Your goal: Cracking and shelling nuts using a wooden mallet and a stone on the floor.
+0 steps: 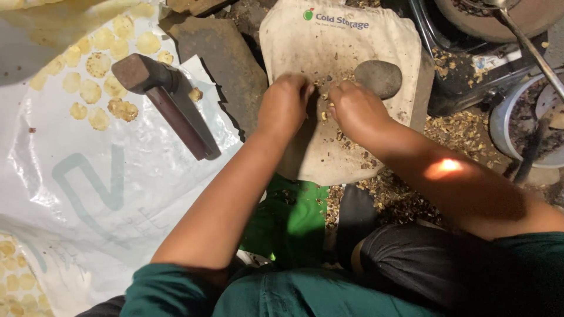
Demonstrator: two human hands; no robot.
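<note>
Two bare hands meet over a soiled cream cloth bag [346, 88] laid flat on dark stone. Left hand [286, 105] and right hand [354, 108] have their fingers curled down into a scatter of small brown shell fragments and pale kernel pieces [325, 100], which lies between and beneath the fingertips; whether anything is pinched cannot be told. Just beside the right hand rests a rounded grey stone [379, 77]. Well apart, on white plastic sheeting [117, 194], lie a dark-handled hammer [167, 97] and flattened yellow discs [94, 64].

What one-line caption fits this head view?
Both hands, left hand and right hand, pick through shell fragments on a cloth-covered slab beside a rounded stone.
</note>
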